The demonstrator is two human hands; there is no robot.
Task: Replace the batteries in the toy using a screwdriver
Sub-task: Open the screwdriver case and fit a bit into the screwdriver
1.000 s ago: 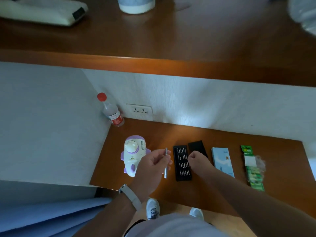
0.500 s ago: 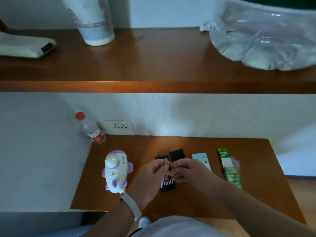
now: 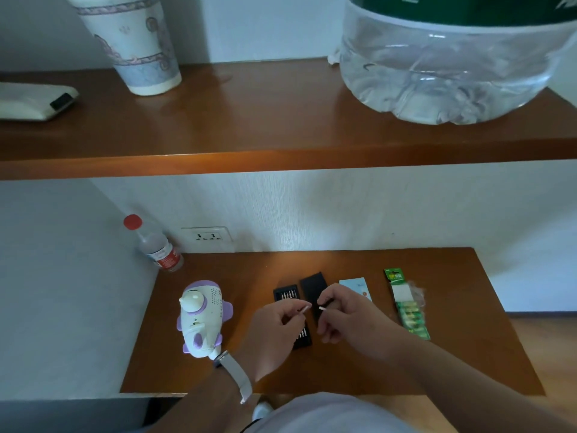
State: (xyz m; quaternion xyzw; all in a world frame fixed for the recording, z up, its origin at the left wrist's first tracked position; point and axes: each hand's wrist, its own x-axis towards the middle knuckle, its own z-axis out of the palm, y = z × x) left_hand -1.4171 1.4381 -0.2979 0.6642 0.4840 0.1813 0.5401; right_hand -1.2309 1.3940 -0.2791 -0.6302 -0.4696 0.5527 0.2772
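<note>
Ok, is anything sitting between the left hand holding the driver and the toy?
Nothing visible. Only bare table lies between the left hand, which pinches the driver, and the toy to its left. The bit case and the right hand, pinching a bit, are on the other side.

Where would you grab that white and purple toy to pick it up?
Take the toy around its white midsection, coming down from above. It lies lengthwise on the table, and purple fins jut out sideways, so the waist looks easiest to wrap. First free a hand: the left hand holds the screwdriver handle, the right hand a bit.
</note>
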